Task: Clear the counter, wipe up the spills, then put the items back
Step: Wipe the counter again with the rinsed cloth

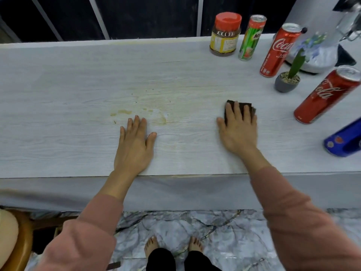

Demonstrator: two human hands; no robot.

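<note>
A brownish spill (125, 112) with faint yellow smears stains the middle of the pale wood-grain counter (58, 114). My left hand (134, 145) lies flat on the counter just in front of the spill, fingers spread, holding nothing. My right hand (239, 128) presses flat on a dark brown cloth (248, 106), well to the right of the spill. At the right stand a red-lidded jar (224, 36), a green Milo can (251, 39), two Coca-Cola cans (279, 50) (326, 94), a small potted cactus (288, 80) and a blue item (343, 140).
A large clear appliance or vessel (320, 45) stands at the far right corner behind the cans. A dark panelled wall runs behind the counter. A wooden stool (17, 241) sits lower left on the marble floor, by my bare feet.
</note>
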